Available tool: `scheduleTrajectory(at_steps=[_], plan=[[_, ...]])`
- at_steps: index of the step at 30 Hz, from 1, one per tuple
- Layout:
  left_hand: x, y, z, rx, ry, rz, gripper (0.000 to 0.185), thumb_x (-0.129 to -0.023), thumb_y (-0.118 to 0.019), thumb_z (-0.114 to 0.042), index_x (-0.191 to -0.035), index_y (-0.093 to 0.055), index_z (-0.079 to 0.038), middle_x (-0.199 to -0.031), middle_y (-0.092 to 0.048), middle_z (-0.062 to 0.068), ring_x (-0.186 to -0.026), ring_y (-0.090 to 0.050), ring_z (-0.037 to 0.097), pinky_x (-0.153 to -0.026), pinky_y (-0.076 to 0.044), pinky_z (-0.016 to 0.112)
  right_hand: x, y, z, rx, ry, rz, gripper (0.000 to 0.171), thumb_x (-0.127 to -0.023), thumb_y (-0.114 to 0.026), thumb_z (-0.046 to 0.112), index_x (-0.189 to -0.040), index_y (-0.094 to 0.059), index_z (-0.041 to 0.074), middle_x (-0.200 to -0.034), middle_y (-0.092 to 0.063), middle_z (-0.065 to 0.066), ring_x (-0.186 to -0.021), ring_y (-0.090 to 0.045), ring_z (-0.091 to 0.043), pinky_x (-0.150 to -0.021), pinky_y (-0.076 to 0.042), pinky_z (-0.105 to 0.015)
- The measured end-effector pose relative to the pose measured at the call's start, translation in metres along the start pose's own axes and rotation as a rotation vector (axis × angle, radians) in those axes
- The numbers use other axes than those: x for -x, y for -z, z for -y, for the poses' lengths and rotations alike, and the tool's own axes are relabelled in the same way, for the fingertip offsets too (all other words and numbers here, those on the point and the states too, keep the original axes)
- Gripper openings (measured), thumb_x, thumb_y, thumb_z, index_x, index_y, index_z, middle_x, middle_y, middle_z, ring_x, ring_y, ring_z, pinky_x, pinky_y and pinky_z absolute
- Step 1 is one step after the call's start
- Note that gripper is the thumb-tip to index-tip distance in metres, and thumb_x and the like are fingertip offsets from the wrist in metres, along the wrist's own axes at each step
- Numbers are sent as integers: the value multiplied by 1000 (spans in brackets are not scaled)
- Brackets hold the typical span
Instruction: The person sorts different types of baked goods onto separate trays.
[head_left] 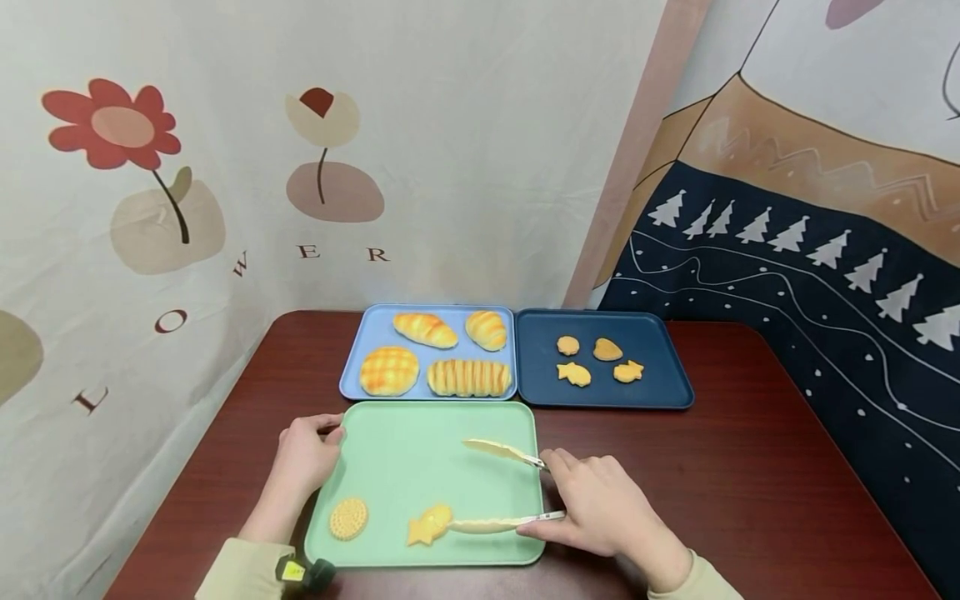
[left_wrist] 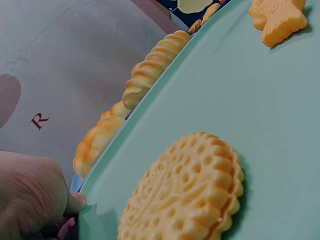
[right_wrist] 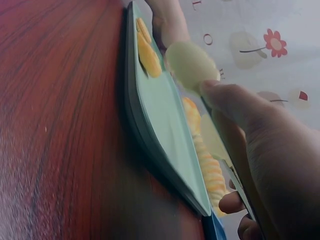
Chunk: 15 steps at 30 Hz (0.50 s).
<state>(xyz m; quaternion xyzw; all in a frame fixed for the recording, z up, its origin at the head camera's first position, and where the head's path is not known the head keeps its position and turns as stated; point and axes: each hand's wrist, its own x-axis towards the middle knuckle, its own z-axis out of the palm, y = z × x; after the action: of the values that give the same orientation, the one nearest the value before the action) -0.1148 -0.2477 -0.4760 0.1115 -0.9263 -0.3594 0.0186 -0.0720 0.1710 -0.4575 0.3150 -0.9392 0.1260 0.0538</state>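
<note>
My right hand [head_left: 600, 504] holds a pair of tongs [head_left: 487, 526] with cream-coloured tips, its arms spread apart over the green tray [head_left: 405, 458]. The lower tip reaches right to a yellow fish-shaped cookie [head_left: 430, 525] lying near the tray's front edge. In the right wrist view the thumb presses along one arm of the tongs [right_wrist: 192, 65], and the fingers lie on the other side. My left hand [head_left: 306, 454] grips the tray's left rim, thumb at the edge. Close to that side lies a round, dimpled cookie [head_left: 348, 518], large in the left wrist view.
Behind the green tray stands a light blue tray [head_left: 352, 379] bearing several breads, including a ridged loaf [head_left: 469, 378]. Beside it on the right, a dark blue tray [head_left: 660, 367] carries several small cookies. All stand on a dark red wooden table [head_left: 750, 467] against a printed cloth backdrop.
</note>
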Motion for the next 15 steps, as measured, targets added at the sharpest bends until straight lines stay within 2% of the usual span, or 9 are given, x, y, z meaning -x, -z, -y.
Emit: scheduleTrajectory(at_steps=[9,15], plan=[[-2,1,0,4,11,13,35,-106,-61,-9,-137,-67,8,-130,-67,30,-120,-60,46,-87,-55,52,-3,-2,6,-1,44,62,82,-87,-54,89,-117,-69,15,-79,-57,14,-54,-44,-1,-51,-39,-26],[-2,1,1,11,9,19,35,-106,-61,-9,-137,-67,7,-129,-67,30,-117,-61,45,-82,-56,48,-5,-7,11,19,100,38,78,-88,-54,87,-113,-68,15,-78,-59,13,-51,-45,-3,-49,-39,-27]])
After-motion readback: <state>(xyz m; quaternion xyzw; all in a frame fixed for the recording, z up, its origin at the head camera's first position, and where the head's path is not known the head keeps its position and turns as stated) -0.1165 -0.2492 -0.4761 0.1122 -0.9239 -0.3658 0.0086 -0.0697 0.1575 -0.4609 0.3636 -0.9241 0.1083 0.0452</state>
